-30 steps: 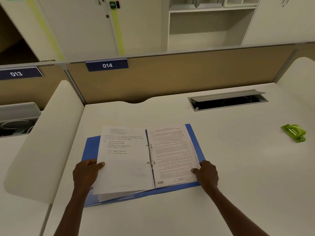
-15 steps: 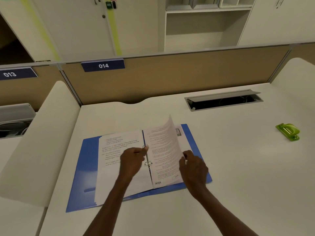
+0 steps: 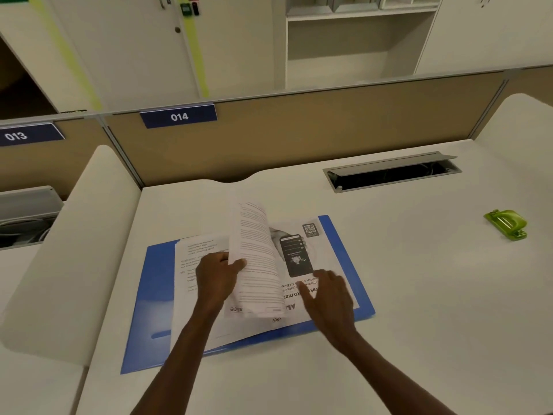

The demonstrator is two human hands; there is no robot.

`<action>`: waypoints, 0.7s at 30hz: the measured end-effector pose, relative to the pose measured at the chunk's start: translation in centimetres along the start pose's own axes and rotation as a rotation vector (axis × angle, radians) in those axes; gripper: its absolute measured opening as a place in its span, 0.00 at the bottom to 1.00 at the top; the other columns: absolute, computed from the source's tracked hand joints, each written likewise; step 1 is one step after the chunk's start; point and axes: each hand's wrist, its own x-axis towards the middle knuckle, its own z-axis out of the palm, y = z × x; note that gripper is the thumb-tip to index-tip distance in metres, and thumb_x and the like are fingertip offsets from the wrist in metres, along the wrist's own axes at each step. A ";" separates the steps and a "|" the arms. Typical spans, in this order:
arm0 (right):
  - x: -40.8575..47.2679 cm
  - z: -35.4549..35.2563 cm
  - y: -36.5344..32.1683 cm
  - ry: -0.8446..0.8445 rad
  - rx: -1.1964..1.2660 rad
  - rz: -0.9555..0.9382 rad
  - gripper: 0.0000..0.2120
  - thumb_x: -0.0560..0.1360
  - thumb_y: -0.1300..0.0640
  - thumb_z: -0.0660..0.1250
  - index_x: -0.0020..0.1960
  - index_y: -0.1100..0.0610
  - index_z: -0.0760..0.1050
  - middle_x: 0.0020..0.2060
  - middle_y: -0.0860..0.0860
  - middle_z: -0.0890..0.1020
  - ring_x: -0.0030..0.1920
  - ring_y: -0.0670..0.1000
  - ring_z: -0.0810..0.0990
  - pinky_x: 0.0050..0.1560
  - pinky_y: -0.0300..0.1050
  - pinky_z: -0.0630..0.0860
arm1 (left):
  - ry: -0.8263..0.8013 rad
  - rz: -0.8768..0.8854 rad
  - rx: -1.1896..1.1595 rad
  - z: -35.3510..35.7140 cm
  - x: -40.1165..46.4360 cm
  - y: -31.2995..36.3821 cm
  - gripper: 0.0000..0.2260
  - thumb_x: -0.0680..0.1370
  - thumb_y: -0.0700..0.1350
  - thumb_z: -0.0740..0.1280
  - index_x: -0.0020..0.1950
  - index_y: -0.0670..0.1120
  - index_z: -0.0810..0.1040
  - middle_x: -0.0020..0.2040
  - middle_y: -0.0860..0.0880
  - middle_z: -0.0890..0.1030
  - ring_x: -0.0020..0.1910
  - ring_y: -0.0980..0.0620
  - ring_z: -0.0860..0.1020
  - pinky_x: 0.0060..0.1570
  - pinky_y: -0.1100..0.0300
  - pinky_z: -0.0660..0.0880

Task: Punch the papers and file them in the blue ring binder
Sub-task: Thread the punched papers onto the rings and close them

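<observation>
Blue ring binder (image 3: 344, 259), thin glossy plastic covers, lies open and flat near the front edge of the worktop (image 3: 419, 295), left of centre. Filed in it: white printed sheets. Left stack (image 3: 194, 283) lies flat, carrying short lines of text too blurred to read. One sheet (image 3: 254, 259), dense small print, stands curled upright over the spine; "slice" is printed at its near edge, upside down from the camera. The ring mechanism is hidden behind it.

Left hand (image 3: 217, 277): thumb and fingers pinched on the near left edge of the raised sheet, holding it up. Right hand (image 3: 327, 295): holds nothing, fingers loosely spread, fingertips resting on the right-hand page (image 3: 323, 244). That page shows a dark phone graphic, a QR code at its far right corner, and large bold letters, partly covered.

Green hole punch (image 3: 506, 224), glossy plastic, rounded, sits well apart near the right edge of the worktop. A rectangular metal cable hatch (image 3: 392, 172) is open toward the far edge. On the beige partition, blue labels read "014" (image 3: 179, 116) and "013" (image 3: 30, 135).
</observation>
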 end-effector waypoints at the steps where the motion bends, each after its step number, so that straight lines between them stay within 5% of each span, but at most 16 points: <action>1: 0.5 0.1 1.2 -0.016 -0.065 0.063 0.25 0.75 0.37 0.62 0.63 0.53 0.69 0.58 0.50 0.76 0.58 0.50 0.72 0.54 0.44 0.74 | 0.015 -0.001 0.003 -0.8 0.2 -0.6 0.09 0.72 0.44 0.74 0.49 0.43 0.84 0.48 0.48 0.85 0.36 0.59 0.78 0.33 0.66 0.71; 6: 1.4 0.8 5.5 -0.108 -0.221 0.247 0.33 0.70 0.35 0.67 0.63 0.58 0.64 0.59 0.56 0.70 0.60 0.56 0.70 0.57 0.51 0.74 | 0.072 -0.042 0.032 -4.6 1.3 -3.5 0.08 0.72 0.45 0.74 0.49 0.43 0.83 0.46 0.47 0.84 0.38 0.51 0.81 0.34 0.62 0.73; 14: 2.6 1.5 5.2 -0.136 -0.213 0.312 0.30 0.69 0.39 0.72 0.59 0.59 0.67 0.57 0.57 0.73 0.58 0.56 0.73 0.57 0.49 0.75 | 0.187 -0.182 0.143 -7.6 1.6 -8.6 0.07 0.72 0.44 0.73 0.42 0.40 0.82 0.42 0.41 0.84 0.31 0.49 0.77 0.33 0.61 0.69; 18: 3.2 1.1 4.8 -0.181 -0.137 0.444 0.35 0.64 0.41 0.77 0.60 0.59 0.66 0.56 0.57 0.76 0.58 0.57 0.75 0.56 0.52 0.75 | 0.187 -0.263 0.177 -7.7 1.0 -10.5 0.10 0.72 0.43 0.73 0.50 0.38 0.83 0.48 0.39 0.84 0.38 0.42 0.79 0.42 0.52 0.75; 21: 3.7 1.0 4.9 -0.221 -0.093 0.498 0.39 0.63 0.42 0.78 0.63 0.58 0.64 0.58 0.56 0.76 0.62 0.58 0.74 0.61 0.57 0.72 | 0.217 -0.312 0.273 -7.2 0.4 -11.1 0.19 0.73 0.44 0.73 0.60 0.36 0.77 0.61 0.37 0.79 0.57 0.37 0.78 0.58 0.46 0.72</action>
